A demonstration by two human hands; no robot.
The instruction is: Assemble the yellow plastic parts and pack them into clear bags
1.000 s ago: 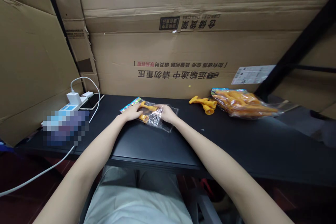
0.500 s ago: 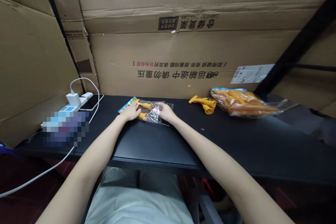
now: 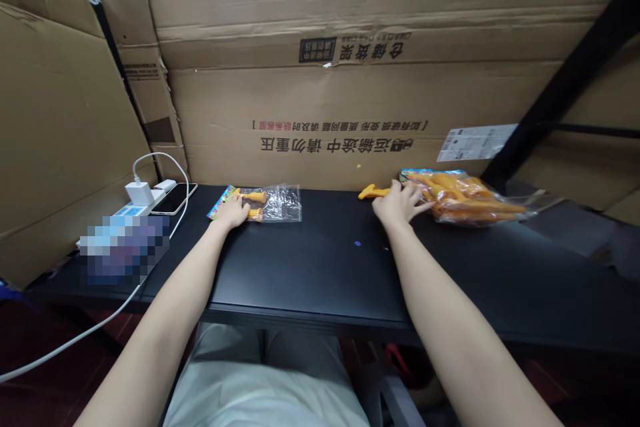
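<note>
On the left of the black table lies a clear plastic bag (image 3: 283, 203) with a colourful header card (image 3: 220, 203) and orange plastic toys with flared ends (image 3: 256, 197) inside. My left hand (image 3: 231, 212) rests over the card end and holds the bag, its fingers curled on the toys. Over to the right, my right hand (image 3: 397, 205) is above the loose orange toys, fingers spread and nothing gripped. A hammer-like end of a loose orange toy (image 3: 371, 192) sticks out left of that hand, which hides the rest.
Right of my right hand lies a pile of bagged orange toys (image 3: 463, 197). A phone (image 3: 175, 199), a power strip with a white charger (image 3: 140, 193) and a cable are at the left. Cardboard (image 3: 325, 97) walls the back of the black table (image 3: 310, 273).
My right hand has let go of the bag and moved right to the loose orange toys. The bag has shifted left with my left hand.
</note>
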